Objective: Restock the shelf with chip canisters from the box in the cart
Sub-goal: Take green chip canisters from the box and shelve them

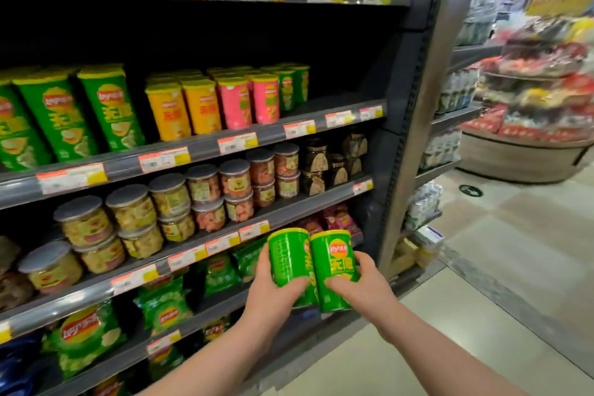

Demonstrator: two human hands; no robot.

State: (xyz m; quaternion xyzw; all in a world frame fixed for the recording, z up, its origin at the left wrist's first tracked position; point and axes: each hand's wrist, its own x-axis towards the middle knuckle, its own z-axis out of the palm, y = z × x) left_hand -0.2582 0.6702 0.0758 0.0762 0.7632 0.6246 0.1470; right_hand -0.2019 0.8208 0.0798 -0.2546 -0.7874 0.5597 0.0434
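Two short green chip canisters with yellow lids are held upright side by side in front of the lower shelves. My left hand [273, 292] grips the left canister [287, 259]. My right hand [360, 283] grips the right canister [332, 262], whose logo faces me. Higher up, the chip shelf [205, 146] carries tall green canisters at the left, orange and pink short ones in the middle, and a few short green canisters [291, 87] at the right, with bare shelf beyond them. The cart and box are out of view.
Below the chip shelf stand plastic snack jars [167, 199] and dark jars. Lower shelves hold green chip bags [86, 336]. A grey shelf upright [418, 125] ends the bay at the right. Beyond it are the tiled aisle floor and a round display stand [527, 138].
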